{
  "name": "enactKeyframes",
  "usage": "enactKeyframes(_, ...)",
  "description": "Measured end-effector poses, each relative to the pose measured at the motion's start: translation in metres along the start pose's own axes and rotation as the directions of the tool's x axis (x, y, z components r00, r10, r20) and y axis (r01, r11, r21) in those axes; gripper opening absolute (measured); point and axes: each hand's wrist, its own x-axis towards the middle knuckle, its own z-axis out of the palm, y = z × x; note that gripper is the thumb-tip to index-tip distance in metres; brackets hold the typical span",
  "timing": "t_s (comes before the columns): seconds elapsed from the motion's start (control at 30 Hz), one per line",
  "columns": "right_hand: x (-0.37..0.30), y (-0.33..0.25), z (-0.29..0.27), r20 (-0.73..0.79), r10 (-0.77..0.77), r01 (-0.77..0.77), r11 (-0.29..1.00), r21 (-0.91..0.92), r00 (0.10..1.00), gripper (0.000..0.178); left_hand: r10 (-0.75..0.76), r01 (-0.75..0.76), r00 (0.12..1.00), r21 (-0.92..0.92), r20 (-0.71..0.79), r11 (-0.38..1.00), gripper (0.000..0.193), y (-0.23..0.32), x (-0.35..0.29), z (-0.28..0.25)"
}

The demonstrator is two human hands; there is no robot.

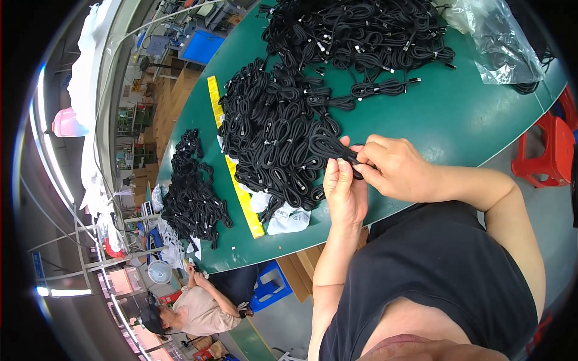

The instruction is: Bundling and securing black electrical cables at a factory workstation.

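Between my two hands is a coiled black cable (330, 146), its loops pointing away from me over the table edge of the pile. My left hand (346, 189) grips the bundle from below, thumb up against it. Fingers of my right hand (394, 166) are closed on the near end of the same bundle, and what lies under them is hidden. Just beyond and to the left is a large heap of bundled black cables (271, 129) with silver and white connectors. Another big heap of cables (361, 30) lies farther back.
A yellow strip (247, 204) runs across the green table (433, 126), with a smaller cable heap (191, 192) beyond it. White bags (289, 221) lie beside the strip. A clear plastic bag (506, 42) is at far right, near red stools (545, 150). Another person (195, 307) works at left.
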Motion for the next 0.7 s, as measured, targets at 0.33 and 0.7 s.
enactKeyframes(0.33, 0.014, 0.006, -0.011, 0.284, 0.244, -0.333, 0.884, 0.328, 0.927, 0.019, -0.067, 0.069, 0.997, 0.047, -0.027, 0.997, 0.042, 0.011, -0.001, -0.011)
enactKeyframes(0.7, 0.041, 0.035, -0.016, 0.32, 0.295, -0.418, 0.791, 0.446, 0.9, 0.033, -0.157, 0.134, 0.983, 0.207, 0.096, 0.969, 0.046, 0.007, -0.006, -0.015)
